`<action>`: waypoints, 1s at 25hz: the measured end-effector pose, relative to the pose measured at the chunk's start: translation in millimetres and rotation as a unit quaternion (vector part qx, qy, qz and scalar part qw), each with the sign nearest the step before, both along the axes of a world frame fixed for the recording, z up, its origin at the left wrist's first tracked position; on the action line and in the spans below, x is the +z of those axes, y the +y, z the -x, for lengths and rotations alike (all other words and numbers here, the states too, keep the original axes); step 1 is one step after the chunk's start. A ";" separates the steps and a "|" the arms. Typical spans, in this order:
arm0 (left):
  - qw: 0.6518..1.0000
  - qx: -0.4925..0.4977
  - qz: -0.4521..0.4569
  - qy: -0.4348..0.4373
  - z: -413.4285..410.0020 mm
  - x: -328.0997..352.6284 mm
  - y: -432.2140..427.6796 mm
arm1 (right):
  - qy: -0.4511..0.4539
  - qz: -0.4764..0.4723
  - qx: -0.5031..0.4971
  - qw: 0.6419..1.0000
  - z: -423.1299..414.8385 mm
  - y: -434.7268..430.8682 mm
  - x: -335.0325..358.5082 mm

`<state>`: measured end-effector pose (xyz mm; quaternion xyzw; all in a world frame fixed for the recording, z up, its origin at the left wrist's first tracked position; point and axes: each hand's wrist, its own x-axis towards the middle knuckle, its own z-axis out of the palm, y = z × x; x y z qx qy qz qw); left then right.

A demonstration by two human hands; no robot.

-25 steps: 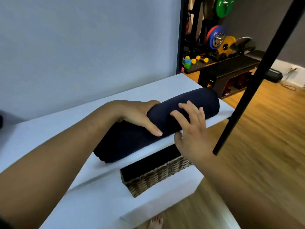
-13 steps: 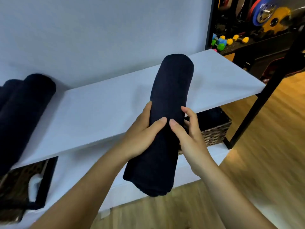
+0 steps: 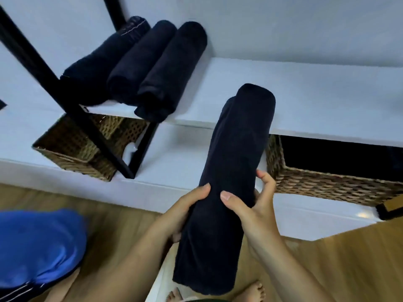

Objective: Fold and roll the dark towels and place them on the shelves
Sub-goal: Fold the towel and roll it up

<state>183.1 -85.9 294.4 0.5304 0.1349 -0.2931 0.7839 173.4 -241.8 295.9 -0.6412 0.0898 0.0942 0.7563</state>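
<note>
A rolled dark towel (image 3: 231,166) stands nearly upright in the air in front of the white shelf (image 3: 305,101). My left hand (image 3: 185,208) grips its left side around the middle, thumb on the front. My right hand (image 3: 255,208) grips the right side, thumb on the front and fingers curled behind. The towel's top end reaches up to the shelf's front edge. Three rolled dark towels (image 3: 152,68) lie side by side on the shelf's left part.
A black frame post (image 3: 65,99) slants across the left. Two wicker baskets sit on the lower white board, one at the left (image 3: 72,147) and one at the right (image 3: 327,182). Blue shorts (image 3: 37,243) and bare feet (image 3: 253,290) show over the wooden floor.
The view has swung left and down, bringing the three shelved towels closer. The held towel has come off the shelf top and moved left with both hands, which keep their grip.
</note>
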 end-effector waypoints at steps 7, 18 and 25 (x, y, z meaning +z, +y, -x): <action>0.987 0.115 0.071 0.084 89.9 -33.9 147.1 | 0.037 0.085 0.154 0.984 48.8 141.0 -23.0; 0.940 0.261 -0.209 -0.061 101.6 -38.3 288.3 | -0.021 0.275 0.313 0.909 30.6 303.7 -30.9; 0.548 0.094 -0.830 -0.053 5.6 -42.2 352.2 | 0.172 0.027 0.328 0.928 -64.9 427.5 -42.9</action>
